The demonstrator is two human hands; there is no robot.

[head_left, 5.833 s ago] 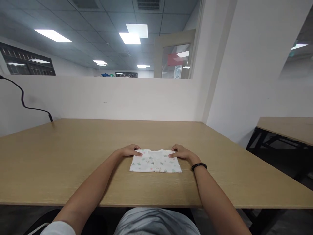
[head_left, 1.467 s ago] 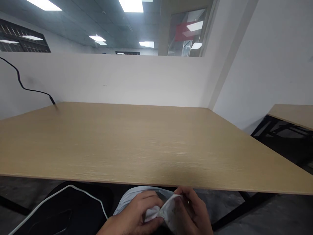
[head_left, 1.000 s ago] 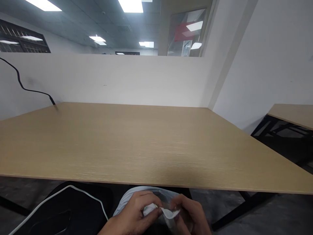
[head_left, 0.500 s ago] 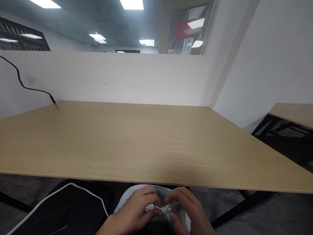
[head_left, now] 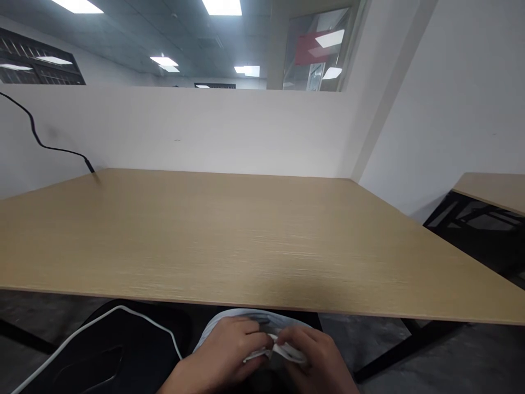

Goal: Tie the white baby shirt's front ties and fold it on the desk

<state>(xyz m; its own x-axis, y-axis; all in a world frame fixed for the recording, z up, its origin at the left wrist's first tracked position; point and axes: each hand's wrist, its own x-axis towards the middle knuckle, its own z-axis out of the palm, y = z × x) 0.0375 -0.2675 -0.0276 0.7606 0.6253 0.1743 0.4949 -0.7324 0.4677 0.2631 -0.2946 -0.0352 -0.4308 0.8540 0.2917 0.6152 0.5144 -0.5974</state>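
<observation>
Both of my hands are low in the view, below the near edge of the wooden table point(head_left: 229, 241), over my lap. My left hand point(head_left: 227, 353) and my right hand point(head_left: 318, 361) are closed together on a small bunched piece of white cloth point(head_left: 283, 351). Only a thin strip of the cloth shows between my fingers; the rest is hidden by them. Grey fabric on my lap point(head_left: 250, 318) shows just behind my hands.
A white partition point(head_left: 184, 131) stands behind the table, and a black cable point(head_left: 39, 143) hangs down to the table's far left corner. A black bag with a white cord point(head_left: 102, 350) sits at lower left. Another desk on a black frame point(head_left: 488, 208) stands at right.
The folded printed garment once lay on the table under both hands; it is off the table now. Over the last second my hands have bunched the white cloth tighter in my lap.
</observation>
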